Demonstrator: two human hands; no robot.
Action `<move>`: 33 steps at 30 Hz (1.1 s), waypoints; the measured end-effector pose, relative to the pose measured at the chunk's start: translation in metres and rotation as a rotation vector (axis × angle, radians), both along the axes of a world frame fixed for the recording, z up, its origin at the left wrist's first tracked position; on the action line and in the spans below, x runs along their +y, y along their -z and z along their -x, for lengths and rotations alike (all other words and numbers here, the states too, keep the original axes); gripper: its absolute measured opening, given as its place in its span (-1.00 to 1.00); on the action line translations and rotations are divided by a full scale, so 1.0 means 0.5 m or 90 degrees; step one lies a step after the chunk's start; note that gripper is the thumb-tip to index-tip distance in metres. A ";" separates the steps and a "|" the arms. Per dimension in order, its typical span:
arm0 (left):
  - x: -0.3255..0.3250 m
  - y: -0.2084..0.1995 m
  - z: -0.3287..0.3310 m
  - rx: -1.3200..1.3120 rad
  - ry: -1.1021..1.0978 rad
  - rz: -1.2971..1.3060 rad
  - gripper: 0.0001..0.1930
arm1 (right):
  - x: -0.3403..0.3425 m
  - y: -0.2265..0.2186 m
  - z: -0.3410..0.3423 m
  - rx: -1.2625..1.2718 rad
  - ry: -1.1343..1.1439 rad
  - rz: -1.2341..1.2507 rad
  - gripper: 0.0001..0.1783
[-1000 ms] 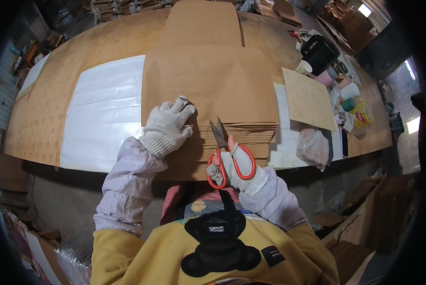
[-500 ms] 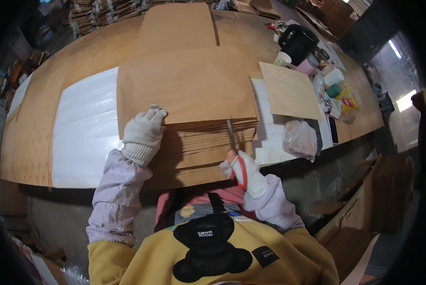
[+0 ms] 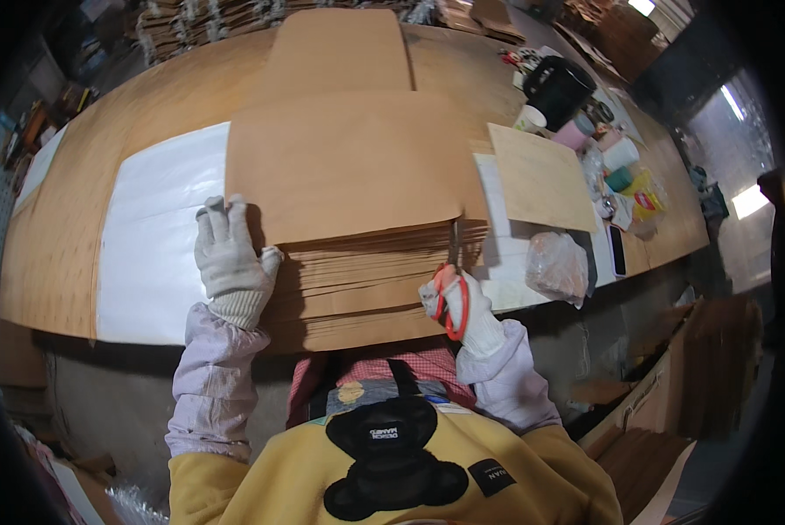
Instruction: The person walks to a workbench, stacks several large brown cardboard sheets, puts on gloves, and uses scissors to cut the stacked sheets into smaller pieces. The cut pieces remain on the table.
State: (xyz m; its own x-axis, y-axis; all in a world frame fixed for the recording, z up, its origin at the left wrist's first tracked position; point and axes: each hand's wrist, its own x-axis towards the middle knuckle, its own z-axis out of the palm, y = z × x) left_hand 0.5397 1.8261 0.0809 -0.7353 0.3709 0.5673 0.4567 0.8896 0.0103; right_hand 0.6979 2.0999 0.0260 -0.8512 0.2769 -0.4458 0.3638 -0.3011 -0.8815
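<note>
A stack of paper sheets [image 3: 357,254] is lying on the bench [image 3: 77,219], at its near edge. The left hand [image 3: 230,258] is resting on the stack's left side. The right hand [image 3: 458,306] is holding scissors [image 3: 452,289] at the right side. Right of them a plastic bag [image 3: 557,265] is lying, with cups [image 3: 585,144] behind it.

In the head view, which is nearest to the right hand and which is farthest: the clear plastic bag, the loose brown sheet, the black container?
From the right hand, which holds red-handled scissors:
1. Clear plastic bag, just to its right near the table edge.
2. Loose brown sheet, farther back on the right.
3. Black container, at the far right of the table.
</note>
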 end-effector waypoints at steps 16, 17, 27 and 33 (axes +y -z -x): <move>-0.092 0.039 0.048 -0.209 0.187 -0.282 -0.51 | -0.371 -0.079 0.178 -0.144 -0.224 0.177 -0.45; -0.092 0.033 0.052 -0.190 0.202 -0.240 -0.54 | -0.366 -0.080 0.174 -0.126 -0.244 0.148 -0.46; -0.037 -0.071 0.194 -0.260 -0.112 -0.634 -0.65 | -0.193 -0.072 0.034 0.113 -0.253 0.283 -0.39; 0.042 -0.006 0.052 -0.239 0.284 0.047 -0.41 | -0.139 -0.065 0.060 -0.066 -0.170 0.330 -0.18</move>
